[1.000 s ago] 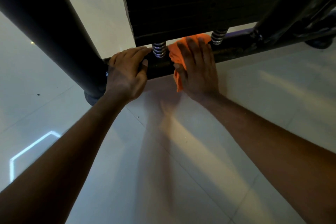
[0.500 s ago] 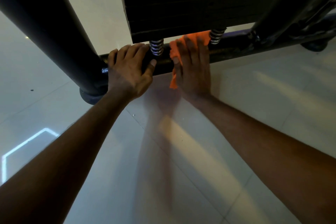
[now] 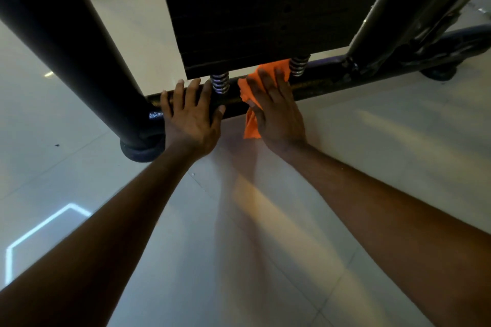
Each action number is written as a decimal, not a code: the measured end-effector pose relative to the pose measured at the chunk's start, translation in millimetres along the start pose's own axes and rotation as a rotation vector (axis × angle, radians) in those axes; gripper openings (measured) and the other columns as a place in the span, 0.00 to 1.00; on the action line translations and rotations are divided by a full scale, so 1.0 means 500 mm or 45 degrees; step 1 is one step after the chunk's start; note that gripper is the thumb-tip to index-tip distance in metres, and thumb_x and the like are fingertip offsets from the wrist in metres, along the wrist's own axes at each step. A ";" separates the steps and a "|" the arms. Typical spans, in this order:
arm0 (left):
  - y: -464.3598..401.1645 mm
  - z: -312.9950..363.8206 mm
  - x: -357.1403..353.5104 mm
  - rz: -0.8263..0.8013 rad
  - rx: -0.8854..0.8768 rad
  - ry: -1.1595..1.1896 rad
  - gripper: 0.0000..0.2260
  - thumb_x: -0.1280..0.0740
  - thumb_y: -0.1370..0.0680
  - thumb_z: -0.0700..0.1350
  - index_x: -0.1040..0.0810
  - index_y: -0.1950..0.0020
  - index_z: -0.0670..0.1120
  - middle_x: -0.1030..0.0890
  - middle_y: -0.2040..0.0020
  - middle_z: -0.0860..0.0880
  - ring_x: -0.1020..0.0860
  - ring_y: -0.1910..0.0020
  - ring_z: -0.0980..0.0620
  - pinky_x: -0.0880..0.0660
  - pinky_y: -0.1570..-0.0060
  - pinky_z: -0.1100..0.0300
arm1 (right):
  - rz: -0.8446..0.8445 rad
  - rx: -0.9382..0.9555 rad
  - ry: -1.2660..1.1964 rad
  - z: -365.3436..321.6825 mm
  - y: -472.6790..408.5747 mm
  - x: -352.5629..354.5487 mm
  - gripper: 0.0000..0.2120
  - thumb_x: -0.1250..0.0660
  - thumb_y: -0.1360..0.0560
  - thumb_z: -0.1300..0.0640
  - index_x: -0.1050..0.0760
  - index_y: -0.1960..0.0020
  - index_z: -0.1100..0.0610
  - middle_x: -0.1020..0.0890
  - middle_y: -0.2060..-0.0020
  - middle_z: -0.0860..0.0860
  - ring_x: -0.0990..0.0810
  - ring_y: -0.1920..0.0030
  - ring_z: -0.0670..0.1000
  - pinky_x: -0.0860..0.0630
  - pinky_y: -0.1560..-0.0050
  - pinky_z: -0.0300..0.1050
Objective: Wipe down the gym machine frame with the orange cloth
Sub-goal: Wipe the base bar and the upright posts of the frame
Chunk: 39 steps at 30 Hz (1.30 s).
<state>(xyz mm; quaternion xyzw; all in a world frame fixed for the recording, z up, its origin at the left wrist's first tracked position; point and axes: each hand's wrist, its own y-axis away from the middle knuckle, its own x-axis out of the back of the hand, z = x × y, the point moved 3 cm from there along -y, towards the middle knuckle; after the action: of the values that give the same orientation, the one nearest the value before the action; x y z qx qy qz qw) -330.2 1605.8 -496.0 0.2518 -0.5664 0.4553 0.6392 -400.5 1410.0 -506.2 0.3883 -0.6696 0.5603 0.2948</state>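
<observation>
The gym machine's dark bottom frame bar (image 3: 318, 86) runs low across the floor from left to right. My right hand (image 3: 276, 111) lies flat on it with straight fingers, pressing the orange cloth (image 3: 251, 125) against the bar between two chrome springs (image 3: 220, 82). Cloth shows above my fingertips and hangs below my thumb. My left hand (image 3: 190, 117) rests flat on the same bar just left of the left spring, fingers spread over its top. The black weight stack (image 3: 252, 13) hangs right above both hands.
A thick black upright post (image 3: 66, 42) stands at the left on a round rubber foot (image 3: 140, 150). A slanted grey post (image 3: 393, 8) joins the bar at the right, with another foot (image 3: 438, 73) beyond. Pale glossy floor tiles (image 3: 265, 247) lie beneath my arms.
My right hand has slid the cloth slightly along the bar between the springs. The fingers of my left hand have spread out flatter on the bar. The view has shifted a little.
</observation>
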 end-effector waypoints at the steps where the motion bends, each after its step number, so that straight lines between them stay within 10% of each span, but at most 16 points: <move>1: 0.006 0.006 0.000 -0.030 0.007 -0.006 0.31 0.46 0.13 0.62 0.44 0.13 0.49 0.42 0.14 0.43 0.49 0.14 0.38 0.56 0.17 0.33 | -0.086 -0.013 -0.014 0.008 0.002 0.008 0.30 0.34 0.13 0.59 0.37 0.14 0.52 0.37 0.14 0.55 0.48 0.13 0.58 0.36 0.18 0.67; 8: 0.058 0.055 0.053 -0.278 0.061 0.043 0.35 0.39 0.14 0.60 0.49 0.11 0.53 0.52 0.11 0.44 0.55 0.13 0.40 0.53 0.18 0.34 | -0.473 -0.247 -0.255 0.026 0.044 0.124 0.25 0.37 0.12 0.55 0.33 0.15 0.49 0.35 0.15 0.49 0.36 0.16 0.54 0.32 0.20 0.60; 12: 0.094 0.121 0.104 -0.435 0.036 0.189 0.30 0.38 0.13 0.58 0.42 0.12 0.53 0.42 0.14 0.43 0.39 0.16 0.37 0.37 0.21 0.40 | -0.446 -0.291 -0.329 0.028 0.077 0.228 0.23 0.38 0.11 0.52 0.30 0.17 0.51 0.32 0.17 0.52 0.34 0.16 0.56 0.34 0.18 0.57; 21: 0.089 0.294 0.148 -0.515 -0.092 0.237 0.30 0.37 0.14 0.62 0.38 0.14 0.55 0.36 0.15 0.46 0.36 0.18 0.41 0.33 0.21 0.40 | -0.344 -0.415 -0.258 0.100 0.136 0.399 0.23 0.36 0.11 0.50 0.29 0.18 0.52 0.28 0.19 0.54 0.31 0.18 0.57 0.32 0.20 0.58; 39: -0.134 0.280 -0.054 -0.133 -0.191 0.080 0.28 0.40 0.14 0.60 0.36 0.17 0.49 0.31 0.20 0.43 0.35 0.19 0.39 0.45 0.19 0.34 | -0.241 -0.275 0.030 0.251 -0.005 0.148 0.28 0.41 0.11 0.47 0.37 0.14 0.57 0.36 0.15 0.58 0.43 0.13 0.62 0.39 0.17 0.67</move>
<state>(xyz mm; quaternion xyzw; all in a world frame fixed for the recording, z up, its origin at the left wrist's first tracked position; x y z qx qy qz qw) -339.9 1450.0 -476.3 0.2178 -0.5647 0.3853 0.6966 -431.9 1272.9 -468.5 0.4091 -0.6830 0.4591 0.3942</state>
